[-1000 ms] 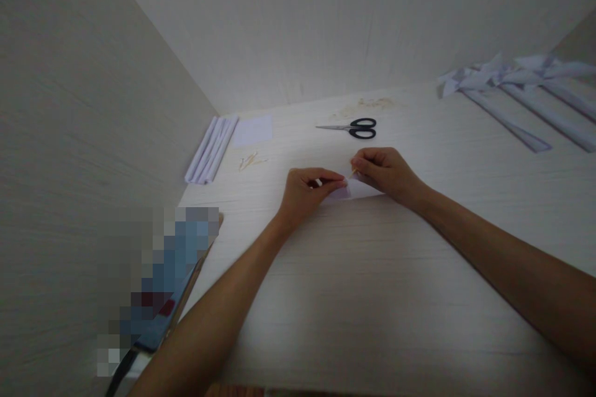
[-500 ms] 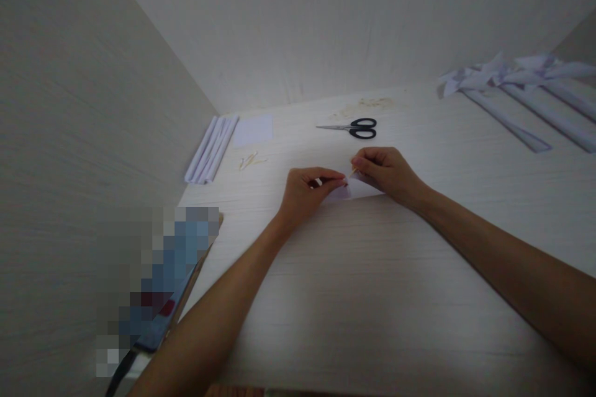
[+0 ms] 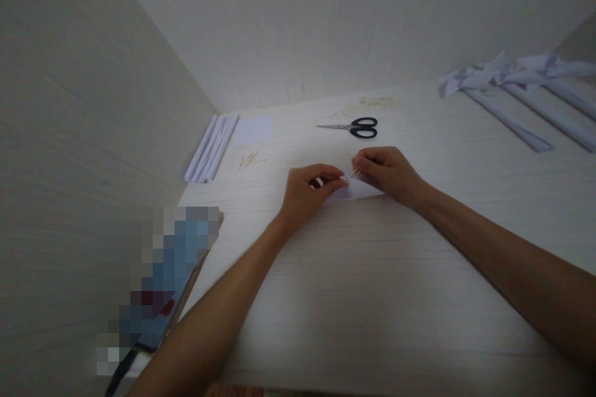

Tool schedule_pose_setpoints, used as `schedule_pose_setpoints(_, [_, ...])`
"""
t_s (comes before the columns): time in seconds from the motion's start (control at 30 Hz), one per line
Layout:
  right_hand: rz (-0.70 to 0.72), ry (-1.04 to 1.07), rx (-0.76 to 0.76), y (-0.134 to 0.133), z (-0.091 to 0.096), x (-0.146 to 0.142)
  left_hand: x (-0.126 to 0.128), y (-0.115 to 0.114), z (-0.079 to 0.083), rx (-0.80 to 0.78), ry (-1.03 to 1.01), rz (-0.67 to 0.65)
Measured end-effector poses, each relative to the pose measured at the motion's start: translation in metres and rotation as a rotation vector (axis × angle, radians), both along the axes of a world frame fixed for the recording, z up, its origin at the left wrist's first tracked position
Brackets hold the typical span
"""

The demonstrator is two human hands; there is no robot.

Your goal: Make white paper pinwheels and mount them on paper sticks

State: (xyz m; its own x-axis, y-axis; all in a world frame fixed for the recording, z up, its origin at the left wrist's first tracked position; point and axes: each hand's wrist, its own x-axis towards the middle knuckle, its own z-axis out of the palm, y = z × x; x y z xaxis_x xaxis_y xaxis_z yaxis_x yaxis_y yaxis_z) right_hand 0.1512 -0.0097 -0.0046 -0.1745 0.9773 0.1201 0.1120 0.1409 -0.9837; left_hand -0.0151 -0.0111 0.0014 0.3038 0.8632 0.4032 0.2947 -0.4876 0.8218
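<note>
My left hand (image 3: 307,191) pinches a white piece of paper (image 3: 365,188) between thumb and fingertips, and the paper's folds are partly hidden by both hands. Closed around a thin wooden toothpick (image 3: 355,172), my right hand (image 3: 390,172) sits just to the right, with the tip pointing at the paper close to my left fingertips. Whether the tip goes through the paper I cannot tell. Scissors (image 3: 363,128) with black handles lie beyond my hands, blades to the left.
Several rolled paper tubes (image 3: 212,150) and a square paper sheet (image 3: 254,129) lie at the back left, near loose toothpicks (image 3: 252,161). Paper pinwheels (image 3: 505,74) on tube sticks rest at the back right. A device with a blurred screen (image 3: 186,254) stands at the left edge.
My left fingers have shifted very slightly at the paper. The right hand keeps the toothpick in nearly the same place.
</note>
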Motion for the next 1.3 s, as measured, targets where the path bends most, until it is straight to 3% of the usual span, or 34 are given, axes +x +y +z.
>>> schedule_pose_setpoints(0.27, [-0.05, 0.026, 0.007, 0.0011, -0.0024, -0.0009, -0.0001, -0.0014, -0.001, 0.115, 0.02, -0.008])
schedule_pose_setpoints(1.3, [-0.088, -0.038, 0.041, 0.0011, -0.0002, -0.0019, -0.0016, -0.0022, 0.0012, 0.119, 0.074, -0.011])
